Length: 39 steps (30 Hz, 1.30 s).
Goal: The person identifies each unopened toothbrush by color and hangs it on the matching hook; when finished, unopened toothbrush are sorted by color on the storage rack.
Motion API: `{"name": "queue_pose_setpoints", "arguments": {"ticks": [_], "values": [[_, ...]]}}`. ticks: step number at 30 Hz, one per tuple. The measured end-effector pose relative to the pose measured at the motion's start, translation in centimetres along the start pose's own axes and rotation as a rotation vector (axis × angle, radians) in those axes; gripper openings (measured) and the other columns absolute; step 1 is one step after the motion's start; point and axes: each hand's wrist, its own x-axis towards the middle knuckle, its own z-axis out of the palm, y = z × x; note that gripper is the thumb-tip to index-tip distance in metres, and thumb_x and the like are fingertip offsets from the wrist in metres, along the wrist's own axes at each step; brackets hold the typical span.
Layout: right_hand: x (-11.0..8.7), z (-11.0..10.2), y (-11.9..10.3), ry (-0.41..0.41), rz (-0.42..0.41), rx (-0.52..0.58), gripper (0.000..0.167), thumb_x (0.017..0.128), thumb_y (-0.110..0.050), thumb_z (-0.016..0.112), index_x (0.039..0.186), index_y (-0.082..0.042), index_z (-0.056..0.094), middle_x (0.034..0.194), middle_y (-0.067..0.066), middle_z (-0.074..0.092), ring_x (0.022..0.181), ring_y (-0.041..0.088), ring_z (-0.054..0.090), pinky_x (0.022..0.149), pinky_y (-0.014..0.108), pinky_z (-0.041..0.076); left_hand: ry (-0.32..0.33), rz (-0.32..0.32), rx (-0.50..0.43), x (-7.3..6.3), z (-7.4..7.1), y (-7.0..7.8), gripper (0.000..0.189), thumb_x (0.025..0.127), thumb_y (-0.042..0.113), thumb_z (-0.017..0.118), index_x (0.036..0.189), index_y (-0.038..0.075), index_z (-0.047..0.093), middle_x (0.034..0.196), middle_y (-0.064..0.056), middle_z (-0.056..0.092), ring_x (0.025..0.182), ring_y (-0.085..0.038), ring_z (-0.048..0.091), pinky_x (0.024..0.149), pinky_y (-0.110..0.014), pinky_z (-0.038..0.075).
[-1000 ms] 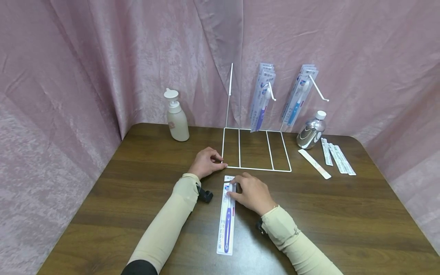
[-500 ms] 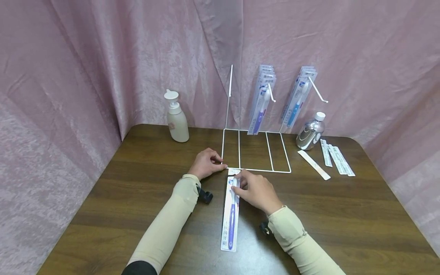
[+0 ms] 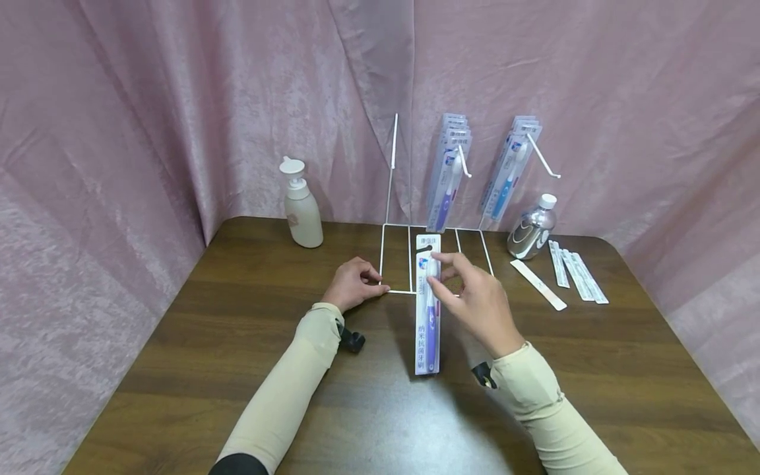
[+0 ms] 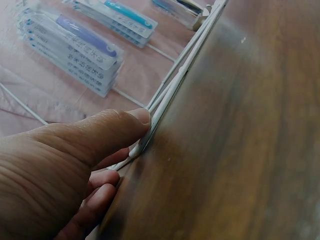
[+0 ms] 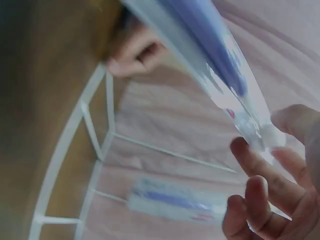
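My right hand (image 3: pixel 477 303) pinches a packaged toothbrush (image 3: pixel 427 311) with a purple handle, near the top of its blister pack. The pack stands nearly upright above the table, its hang slot at the upper end. In the right wrist view, thumb and fingertips grip the toothbrush pack (image 5: pixel 215 55) by its edges. My left hand (image 3: pixel 353 284) holds the front left corner of a white wire rack (image 3: pixel 410 260); in the left wrist view the thumb lies on the rack's wire (image 4: pixel 172 85). Purple toothbrush packs (image 3: pixel 445 181) hang from the rack's middle hook, blue toothbrush packs (image 3: pixel 505 181) from the right one.
The rack's left hook (image 3: pixel 394 142) is bare. A pump bottle (image 3: pixel 304 211) stands back left, a silver bottle (image 3: pixel 531 231) back right. Beside the latter lie a white strip (image 3: pixel 538 285) and several narrow printed packets (image 3: pixel 578 274). A pink curtain (image 3: pixel 267 99) hangs behind the table.
My right hand has lifted the purple toothbrush pack off the table, tilting it upright and moving it forward and right toward the rack. The left hand has stayed at the rack corner.
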Motion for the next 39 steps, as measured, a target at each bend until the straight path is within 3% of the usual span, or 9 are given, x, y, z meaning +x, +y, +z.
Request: {"name": "queue_pose_setpoints", "arguments": {"ticks": [5, 10, 13, 18, 26, 39], "values": [[2.0, -2.4, 0.1, 0.204, -0.063, 0.001, 0.043, 0.091, -0.014, 0.084, 0.133, -0.014, 0.071, 0.094, 0.002, 0.079, 0.054, 0.010, 0.046, 0.051, 0.025, 0.035, -0.004, -0.004, 0.008, 0.0, 0.2, -0.1, 0.022, 0.081, 0.033, 0.094, 0.088, 0.018, 0.080, 0.100, 0.002, 0.065, 0.091, -0.016, 0.059, 0.082, -0.032, 0.051], [4.1, -4.2, 0.2, 0.367, -0.046, -0.005, 0.043, 0.094, -0.013, 0.082, 0.136, -0.015, 0.073, 0.100, 0.007, 0.080, 0.055, 0.013, 0.046, 0.055, 0.024, 0.033, 0.007, 0.006, 0.010, 0.1, 0.4, -0.1, 0.022, 0.081, 0.033, 0.094, 0.087, 0.019, 0.079, 0.099, 0.002, 0.065, 0.090, -0.016, 0.058, 0.081, -0.031, 0.050], [5.0, -4.7, 0.4, 0.411, -0.018, -0.018, 0.042, 0.095, -0.016, 0.081, 0.137, -0.017, 0.072, 0.102, 0.010, 0.080, 0.056, 0.014, 0.045, 0.056, 0.023, 0.031, 0.009, 0.018, 0.013, 0.2, 0.5, -0.2, 0.022, 0.080, 0.033, 0.094, 0.087, 0.019, 0.080, 0.099, 0.002, 0.065, 0.090, -0.015, 0.059, 0.081, -0.031, 0.050], [5.8, -4.6, 0.6, 0.425, 0.009, -0.022, 0.042, 0.095, -0.016, 0.081, 0.137, -0.018, 0.073, 0.103, 0.013, 0.080, 0.056, 0.015, 0.043, 0.055, 0.021, 0.027, 0.008, 0.030, 0.006, 0.2, 0.5, -0.3, 0.022, 0.080, 0.034, 0.095, 0.087, 0.019, 0.080, 0.098, 0.002, 0.065, 0.090, -0.015, 0.060, 0.081, -0.031, 0.051], [6.4, -3.8, 1.0, 0.422, 0.022, -0.013, 0.040, 0.096, -0.019, 0.081, 0.135, -0.019, 0.074, 0.104, 0.011, 0.080, 0.057, 0.026, 0.056, 0.059, 0.021, 0.034, 0.010, 0.022, 0.006, 0.2, 0.5, -0.3, 0.022, 0.080, 0.033, 0.095, 0.087, 0.019, 0.079, 0.098, 0.002, 0.065, 0.090, -0.015, 0.059, 0.081, -0.030, 0.051], [9.3, -1.5, 3.7, 0.377, 0.101, -0.007, 0.040, 0.095, -0.023, 0.082, 0.132, -0.013, 0.073, 0.106, 0.013, 0.079, 0.056, 0.014, 0.050, 0.057, 0.028, 0.034, 0.008, 0.029, 0.000, 0.2, 0.3, -0.3, 0.022, 0.080, 0.032, 0.095, 0.086, 0.020, 0.078, 0.099, 0.003, 0.065, 0.090, -0.015, 0.059, 0.081, -0.029, 0.050]]}}
